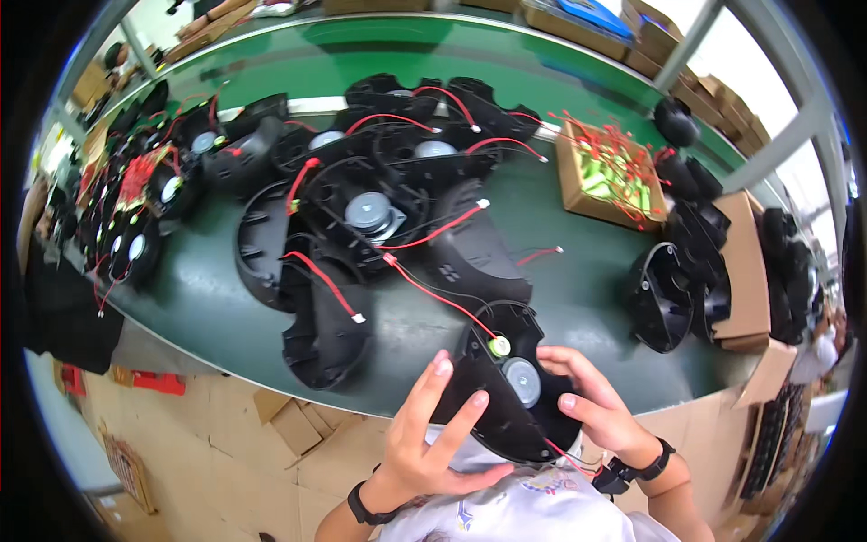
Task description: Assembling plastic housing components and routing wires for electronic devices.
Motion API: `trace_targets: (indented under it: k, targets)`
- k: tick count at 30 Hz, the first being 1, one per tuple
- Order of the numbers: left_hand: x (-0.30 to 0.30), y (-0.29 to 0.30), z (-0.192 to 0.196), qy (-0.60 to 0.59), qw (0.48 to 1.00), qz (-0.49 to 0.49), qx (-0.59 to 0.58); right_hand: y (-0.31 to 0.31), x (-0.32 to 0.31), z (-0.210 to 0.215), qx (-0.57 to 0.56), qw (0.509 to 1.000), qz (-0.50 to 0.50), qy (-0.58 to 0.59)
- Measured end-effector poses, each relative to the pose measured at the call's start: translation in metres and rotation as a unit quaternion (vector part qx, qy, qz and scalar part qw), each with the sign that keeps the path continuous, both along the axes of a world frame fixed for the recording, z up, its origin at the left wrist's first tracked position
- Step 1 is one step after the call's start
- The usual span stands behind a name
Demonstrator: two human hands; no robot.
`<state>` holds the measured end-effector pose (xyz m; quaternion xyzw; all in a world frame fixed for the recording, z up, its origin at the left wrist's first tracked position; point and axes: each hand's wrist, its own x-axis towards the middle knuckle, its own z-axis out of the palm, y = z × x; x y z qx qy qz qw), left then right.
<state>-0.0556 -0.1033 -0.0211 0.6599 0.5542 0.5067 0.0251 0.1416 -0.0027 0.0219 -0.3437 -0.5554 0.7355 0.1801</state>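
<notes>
I hold a black plastic speaker housing at the lower centre of the frame, just over the near edge of the green worktop. My left hand supports it from the left, fingers spread and laid flat along its outer shell, thumb underneath. My right hand grips the right rim, fingers curled around it. Inside the housing sits a round silver speaker driver, and just above it a small yellow-green round part where a red wire ends. That wire runs up and left to the pile of black housings filling the middle of the worktop. In the upper right, a cardboard box holds red wires and green pieces. More black housings lie at the right.
</notes>
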Motion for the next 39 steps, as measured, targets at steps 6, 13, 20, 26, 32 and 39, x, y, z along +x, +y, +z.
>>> trace_targets:
  k: [6,13,20,26,32,39]
  targets:
    - [0.022,0.02,-0.001,-0.016,0.998,-0.053,-0.024,0.026,0.011,-0.002,0.406,0.891,0.128,-0.159]
    - [0.025,0.042,0.026,0.17,0.981,-0.084,-0.037,0.029,0.037,0.018,0.253,0.958,0.07,-0.115]
    - [0.025,0.056,0.029,0.177,0.97,-0.161,-0.047,0.018,0.055,0.005,0.091,0.986,0.14,0.018]
    - [0.024,0.057,0.031,0.156,0.97,-0.169,-0.073,0.022,0.049,0.013,0.16,0.977,0.139,-0.034]
    - [0.023,0.061,0.043,0.142,0.966,-0.192,-0.101,0.045,0.042,0.032,0.633,0.754,0.13,-0.121]
    - [0.013,0.076,0.048,0.083,0.956,-0.25,-0.128,0.056,0.013,0.044,0.762,0.636,0.116,-0.042]
